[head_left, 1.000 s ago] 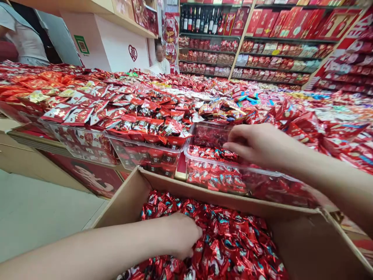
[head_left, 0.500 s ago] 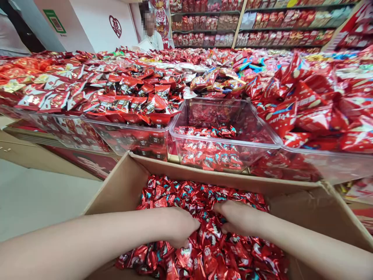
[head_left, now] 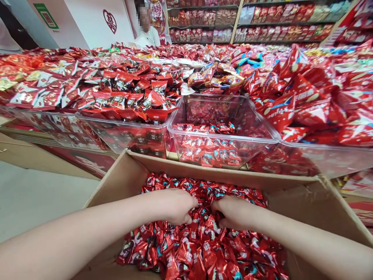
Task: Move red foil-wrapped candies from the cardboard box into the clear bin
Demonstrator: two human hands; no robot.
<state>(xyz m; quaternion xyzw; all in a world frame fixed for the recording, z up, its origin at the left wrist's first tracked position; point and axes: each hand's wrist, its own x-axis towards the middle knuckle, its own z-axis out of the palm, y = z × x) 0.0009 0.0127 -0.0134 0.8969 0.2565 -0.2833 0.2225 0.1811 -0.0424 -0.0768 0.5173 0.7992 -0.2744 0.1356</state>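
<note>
Red wrapped candies [head_left: 186, 249] with teal and white marks fill the lower part of an open cardboard box [head_left: 221, 173]. My left hand [head_left: 179, 206] lies on the candies left of the middle, its fingers curled down among them. Facing it, a short gap away, my right hand [head_left: 231, 212] has its fingers bent into the same pile. The fingertips of both hands are partly hidden, and what they hold cannot be made out. Just beyond the box, a clear plastic bin [head_left: 224, 138] has similar small red candies [head_left: 204, 149] low inside.
Clear bins heaped with larger red packets [head_left: 128, 97] stand left of the low-filled bin, and more red packets [head_left: 309, 101] are heaped on the right. A person [head_left: 147, 27] is behind the display, near stocked shelves [head_left: 204, 19]. Grey floor [head_left: 43, 198] shows at left.
My left hand has moved up and away over the candies, towards the box's far side. My right hand has shifted slightly left. The whole view has shifted a little.
</note>
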